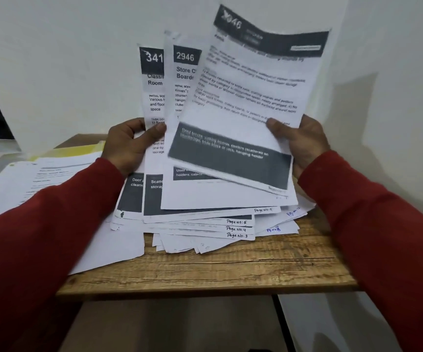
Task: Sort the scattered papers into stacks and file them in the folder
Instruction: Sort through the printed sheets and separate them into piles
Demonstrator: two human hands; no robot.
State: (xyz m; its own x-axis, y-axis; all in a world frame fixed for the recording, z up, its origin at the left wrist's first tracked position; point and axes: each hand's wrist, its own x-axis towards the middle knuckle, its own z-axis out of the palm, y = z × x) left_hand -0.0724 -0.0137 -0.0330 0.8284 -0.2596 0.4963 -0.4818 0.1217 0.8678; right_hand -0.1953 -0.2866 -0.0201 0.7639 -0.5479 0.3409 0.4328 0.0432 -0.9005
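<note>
Both hands hold paper: the left hand [129, 144] grips the fanned bundle of sheets [180, 128] with its thumb pressed across the front, and the right hand [304, 143] pinches the top sheet [246, 102] at its right edge, thumb on the printed face, the sheet tilted and blurred as if being drawn off the fan. For this step the sound method, as I judge it, is to keep the left grip firm low on the bundle so the remaining pages do not slide, and to lift the top sheet clear by its edge before reading its heading.

The wooden tabletop [230, 270] carries the rest. A loose pile of printed pages [205, 224] lies directly under the held fan, several marked by hand at the bottom corner with page numbers; those numbers look like the best key for ordering, so each sheet should go down square on its own stack with that corner left showing. A second spread of papers [53, 179] lies to the left, partly under the left sleeve [40, 237], which could drag them if the arm sweeps.

Something yellow [78, 149], perhaps the folder, lies at the back left beneath those papers; it is too covered to be sure
</note>
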